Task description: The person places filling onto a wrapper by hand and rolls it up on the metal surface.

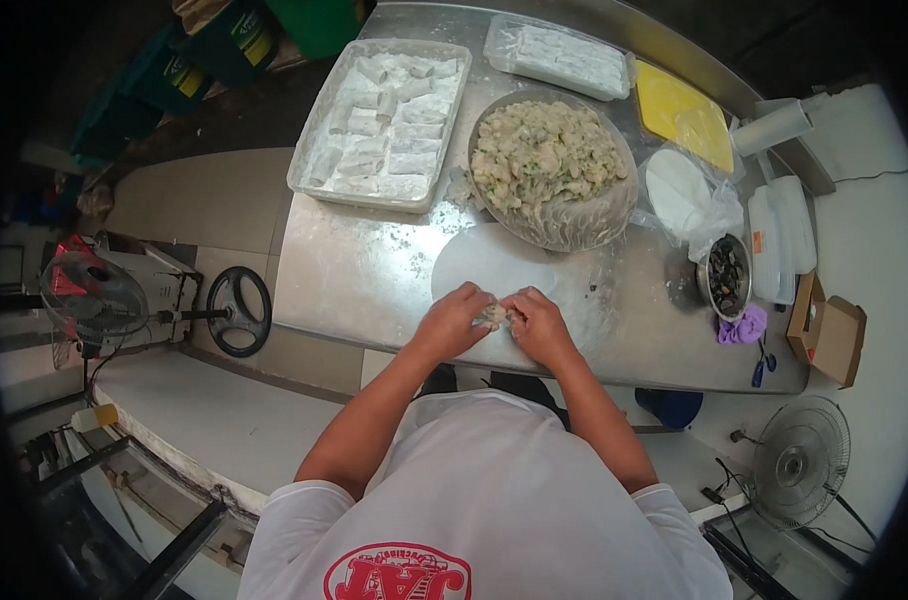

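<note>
Near the table's front edge, my left hand [456, 322] and my right hand [536, 325] pinch a small, pale lump of food [495, 314] between them. Fingers on both sides are curled in, and most of the lump is hidden by them. Just beyond the hands, a thin, pale round sheet [484, 258] lies flat on the steel table [359, 270]. Behind that sheet is a wide, round dish [599, 225] heaped with a chunky, pale filling [544, 155] flecked with green.
At the back left stands a plastic tub [304, 165] of flour-dusted rolls. Another white-filled tub [559, 58] is at the back, beside a yellow board [684, 115]. Rightward are white rounds [674, 185], a bowl of dark pieces [726, 275], a purple cloth [742, 325] and a cardboard box [836, 330].
</note>
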A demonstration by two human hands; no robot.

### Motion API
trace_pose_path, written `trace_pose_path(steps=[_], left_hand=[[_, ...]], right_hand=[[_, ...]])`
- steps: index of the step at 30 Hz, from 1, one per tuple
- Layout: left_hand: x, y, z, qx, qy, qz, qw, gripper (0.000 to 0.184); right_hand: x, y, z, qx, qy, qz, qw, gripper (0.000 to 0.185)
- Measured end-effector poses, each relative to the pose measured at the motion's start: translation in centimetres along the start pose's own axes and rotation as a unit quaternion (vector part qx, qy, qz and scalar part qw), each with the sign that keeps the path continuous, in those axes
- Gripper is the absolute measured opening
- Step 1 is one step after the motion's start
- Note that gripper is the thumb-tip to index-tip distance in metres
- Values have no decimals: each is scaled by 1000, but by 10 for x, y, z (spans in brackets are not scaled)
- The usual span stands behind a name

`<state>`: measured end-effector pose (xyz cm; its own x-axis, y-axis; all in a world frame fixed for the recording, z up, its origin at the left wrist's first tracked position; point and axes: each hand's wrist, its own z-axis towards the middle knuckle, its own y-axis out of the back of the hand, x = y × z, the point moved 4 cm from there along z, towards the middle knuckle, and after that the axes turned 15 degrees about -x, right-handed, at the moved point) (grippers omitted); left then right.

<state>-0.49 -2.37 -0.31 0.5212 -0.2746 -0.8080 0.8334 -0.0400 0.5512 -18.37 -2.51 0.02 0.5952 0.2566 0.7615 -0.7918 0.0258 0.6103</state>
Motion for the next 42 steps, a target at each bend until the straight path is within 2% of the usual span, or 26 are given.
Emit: trace_pose_path(steps=[2,3,7,10,13,15,17,20,22,23,25,27,28,29,30,32,33,34,35,36,38,42], left_hand=[[2,-5,0,2,-5,19,1000,34],[3,-7,0,4,-11,37,999,33],[8,-12,1,25,-11,57,998,32],[2,-8,3,8,-33,36,999,32],[-2,-2,4,-32,2,9,999,35],[-2,-6,6,9,1,41,999,36],[0,-10,7,14,-9,53,998,36],[7,-10,5,20,-30,63,997,34],[3,-12,9,29,-56,43,997,33],[2,-9,9,42,-38,38,998,35],[-2,-4,12,60,-26,29,997,37],[-4,-2,13,77,-12,7,997,37],[-5,-4,14,80,-17,5,997,37],[-7,-7,15,85,-21,-13,996,37],[-9,-10,16,89,-23,-31,995,38],[-8,-16,16,76,-49,-44,995,40],[-10,-17,15,59,-72,-56,994,43],[-11,-16,16,61,-74,-54,994,43],[-8,-14,16,75,7,-73,995,45],[-4,-12,14,89,89,-90,988,46],[0,-13,14,68,74,-95,990,48],[2,-15,13,48,74,-94,992,49]], right_hand=[[5,4,3,32,-78,58,995,21],[5,1,4,30,-79,58,995,21],[-2,-6,3,-1,-46,20,999,17],[-6,-5,0,-16,-31,18,999,17],[6,3,-4,-30,-25,21,999,21],[9,4,-6,-41,-21,18,999,24],[10,-3,-9,-52,72,-49,995,28],[3,-5,-11,-27,72,-21,997,28],[18,17,-3,-56,59,-12,997,26],[25,32,2,-75,53,13,996,24],[12,75,10,-126,23,-25,991,22],[-16,125,15,-217,-57,-75,972,18],[-35,157,15,-266,-113,-99,952,17],[-59,192,17,-291,-121,-169,934,18],[-73,225,20,-336,-177,-168,910,17],[-121,282,22,-348,-152,-262,887,20],[-142,301,21,-350,-155,-262,886,20],[-166,314,22,-310,-199,-291,883,21],[-186,319,24,-267,-242,-317,877,22],[-197,320,27,-269,-244,-314,877,22],[-221,315,33,-204,-264,-285,899,31],[-219,311,47,-176,-245,-306,903,31]])
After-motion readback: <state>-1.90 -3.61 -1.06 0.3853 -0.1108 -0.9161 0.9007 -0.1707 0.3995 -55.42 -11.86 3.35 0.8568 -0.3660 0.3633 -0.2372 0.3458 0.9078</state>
